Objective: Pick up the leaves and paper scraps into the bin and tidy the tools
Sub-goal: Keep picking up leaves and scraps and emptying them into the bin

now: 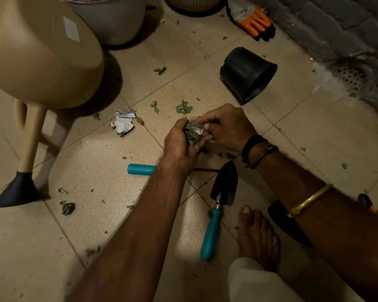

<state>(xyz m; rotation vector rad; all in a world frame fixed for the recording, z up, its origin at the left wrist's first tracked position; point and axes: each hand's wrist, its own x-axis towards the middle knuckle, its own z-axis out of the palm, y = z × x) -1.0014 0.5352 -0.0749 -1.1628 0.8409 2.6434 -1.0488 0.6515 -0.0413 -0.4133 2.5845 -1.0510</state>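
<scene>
We are holding a clump of leaves just above the floor, left hand fingers curling under it, right hand fingers pinching its top. A crumpled paper scrap is lying left of the hands, its print too small for reading; the pale label on the watering can is showing us nothing legible. A teal-handled trowel is lying beside our foot.

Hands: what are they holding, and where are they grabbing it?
A clump of leaves and paper scraps. The left hand cups it from underneath, and the right hand pinches its right side.
</scene>
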